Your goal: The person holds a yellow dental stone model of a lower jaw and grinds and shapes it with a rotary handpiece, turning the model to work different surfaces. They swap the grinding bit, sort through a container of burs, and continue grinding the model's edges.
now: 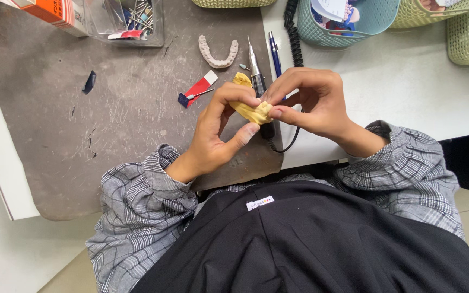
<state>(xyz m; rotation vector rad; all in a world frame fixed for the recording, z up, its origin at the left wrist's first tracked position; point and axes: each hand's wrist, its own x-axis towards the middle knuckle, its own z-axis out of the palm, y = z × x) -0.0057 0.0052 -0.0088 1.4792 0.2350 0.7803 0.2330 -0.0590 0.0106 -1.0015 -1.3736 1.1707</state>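
While both hands pinch yellow cast [253, 113]; handpiece [256, 73], grey arch [218, 54] beyond.

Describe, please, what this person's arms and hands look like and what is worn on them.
Both hands, the left hand and the right hand, are bare, with no gloves, and no rings or watch show. Each arm wears a grey plaid shirt: the left sleeve and the right sleeve are pushed back and bunched just above the wrists. A black apron covers the chest, with a small white label.
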